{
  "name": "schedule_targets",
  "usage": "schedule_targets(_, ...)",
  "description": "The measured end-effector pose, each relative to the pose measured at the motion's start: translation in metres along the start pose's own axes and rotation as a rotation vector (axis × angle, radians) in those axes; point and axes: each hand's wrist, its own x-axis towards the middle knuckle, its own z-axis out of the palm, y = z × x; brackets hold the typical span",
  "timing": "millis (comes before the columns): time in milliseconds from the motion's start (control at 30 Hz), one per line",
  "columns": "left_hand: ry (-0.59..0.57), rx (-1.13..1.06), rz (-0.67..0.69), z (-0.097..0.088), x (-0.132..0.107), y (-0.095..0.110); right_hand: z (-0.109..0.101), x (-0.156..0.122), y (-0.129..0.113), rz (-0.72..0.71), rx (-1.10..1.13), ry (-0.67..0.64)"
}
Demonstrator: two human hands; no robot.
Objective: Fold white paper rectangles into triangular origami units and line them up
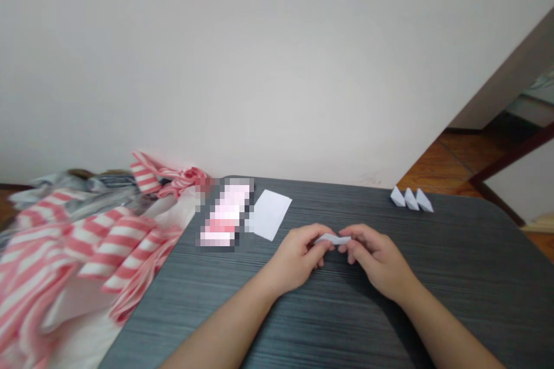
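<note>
Between my two hands is a small strip of folded white paper (333, 238), held level just over the dark table. My left hand (300, 253) pinches its left end between thumb and fingers. The right end is gripped the same way by my right hand (375, 256). Parts of the paper are hidden behind my fingertips. Beyond my left hand lies white paper (272, 214), flat on the table. Three folded white paper pieces (411, 199) with pointed tops stand in a row near the far right edge.
A dark wood-grained table (242, 311) carries everything. To the left of the white paper lies a pixelated flat rectangular object (225, 213). Red-and-white striped cloth (112, 242) is heaped beside the table's left edge. A pale wall (268, 69) rises behind the far edge.
</note>
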Motion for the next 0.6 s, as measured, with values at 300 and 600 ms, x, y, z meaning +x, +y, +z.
schedule_targets(300, 0.016, 0.079, 0.047, -0.0013, 0.0011, -0.001, -0.0035, 0.0034, -0.0078, 0.083, 0.124, -0.007)
schedule_targets(600, -0.008, 0.09, 0.099, -0.0029, 0.0007, -0.0026, -0.0047, 0.0048, -0.0023, 0.183, 0.265, -0.053)
